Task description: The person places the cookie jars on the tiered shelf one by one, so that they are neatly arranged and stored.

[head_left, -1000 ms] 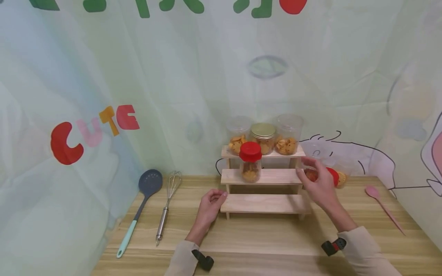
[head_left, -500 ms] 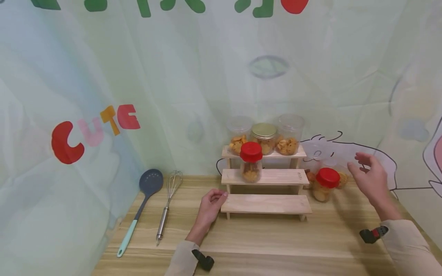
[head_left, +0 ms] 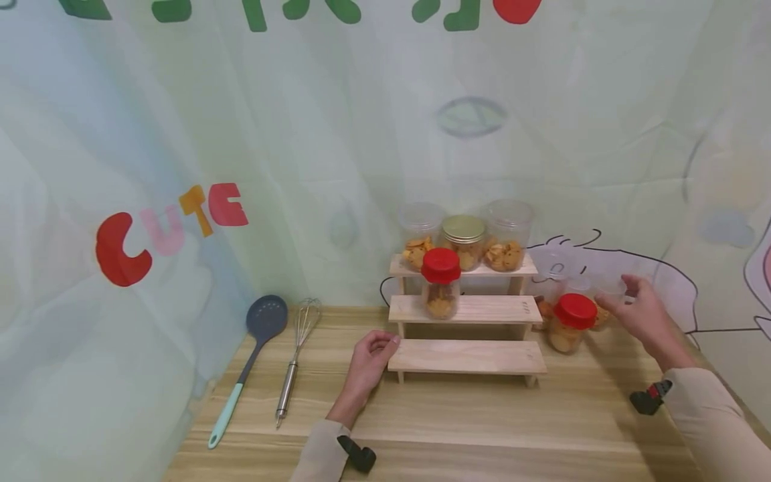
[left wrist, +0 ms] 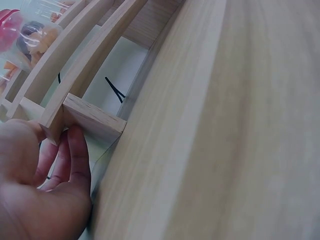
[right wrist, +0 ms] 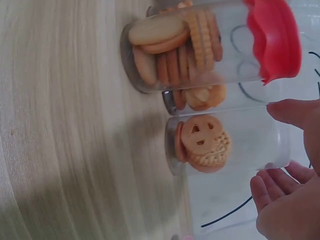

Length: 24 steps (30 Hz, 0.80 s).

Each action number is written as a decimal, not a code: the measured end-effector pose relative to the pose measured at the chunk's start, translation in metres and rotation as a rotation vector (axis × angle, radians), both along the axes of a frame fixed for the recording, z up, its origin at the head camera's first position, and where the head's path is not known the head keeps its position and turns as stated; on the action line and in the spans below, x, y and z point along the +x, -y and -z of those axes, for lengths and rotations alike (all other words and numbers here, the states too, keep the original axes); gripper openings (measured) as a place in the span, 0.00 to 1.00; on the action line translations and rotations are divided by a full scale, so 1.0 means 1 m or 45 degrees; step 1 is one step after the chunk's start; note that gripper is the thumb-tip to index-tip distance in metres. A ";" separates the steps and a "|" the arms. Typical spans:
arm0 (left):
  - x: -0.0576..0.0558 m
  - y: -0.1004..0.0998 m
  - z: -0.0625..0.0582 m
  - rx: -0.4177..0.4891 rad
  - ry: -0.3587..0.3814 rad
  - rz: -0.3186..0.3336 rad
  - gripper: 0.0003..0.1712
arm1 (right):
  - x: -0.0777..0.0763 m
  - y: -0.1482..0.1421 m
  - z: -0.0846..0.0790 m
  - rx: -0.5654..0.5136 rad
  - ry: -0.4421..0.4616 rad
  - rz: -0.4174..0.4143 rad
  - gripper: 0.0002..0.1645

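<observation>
Lower centre: left hand (head_left: 366, 367) pinched wooden stand (head_left: 466, 355). Centre right: right hand's (head_left: 647, 318) fingers stood parted around clear jar (right wrist: 220, 142), contact unclear.

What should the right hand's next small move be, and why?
Probably close the fingers of the right hand gently on the clear jar: thumb and fingertips flank its upper part, though firm contact is unclear, while the left hand holds the wooden stand.
</observation>
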<state>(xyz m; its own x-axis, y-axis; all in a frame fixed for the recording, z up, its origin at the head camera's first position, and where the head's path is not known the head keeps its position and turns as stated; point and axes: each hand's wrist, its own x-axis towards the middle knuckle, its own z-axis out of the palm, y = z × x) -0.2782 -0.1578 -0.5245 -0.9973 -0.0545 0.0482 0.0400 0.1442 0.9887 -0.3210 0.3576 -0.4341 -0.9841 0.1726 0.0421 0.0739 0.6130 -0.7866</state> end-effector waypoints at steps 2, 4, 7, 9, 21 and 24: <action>0.000 -0.001 0.000 0.004 -0.006 0.000 0.21 | -0.001 -0.002 0.004 0.020 0.006 -0.022 0.63; 0.001 -0.002 0.001 0.008 -0.012 0.000 0.21 | -0.002 -0.004 0.007 0.037 0.004 -0.030 0.63; 0.001 -0.002 0.001 0.007 -0.014 0.002 0.21 | -0.004 -0.006 0.010 0.063 0.000 -0.023 0.62; 0.001 -0.002 0.001 0.005 -0.015 -0.001 0.21 | -0.004 -0.007 0.012 0.065 0.000 -0.027 0.62; 0.000 -0.001 -0.001 0.037 0.001 0.001 0.20 | 0.000 -0.008 0.007 0.039 -0.098 0.001 0.60; 0.000 -0.001 -0.001 0.038 0.000 0.001 0.20 | 0.003 -0.007 0.004 0.052 -0.187 0.039 0.58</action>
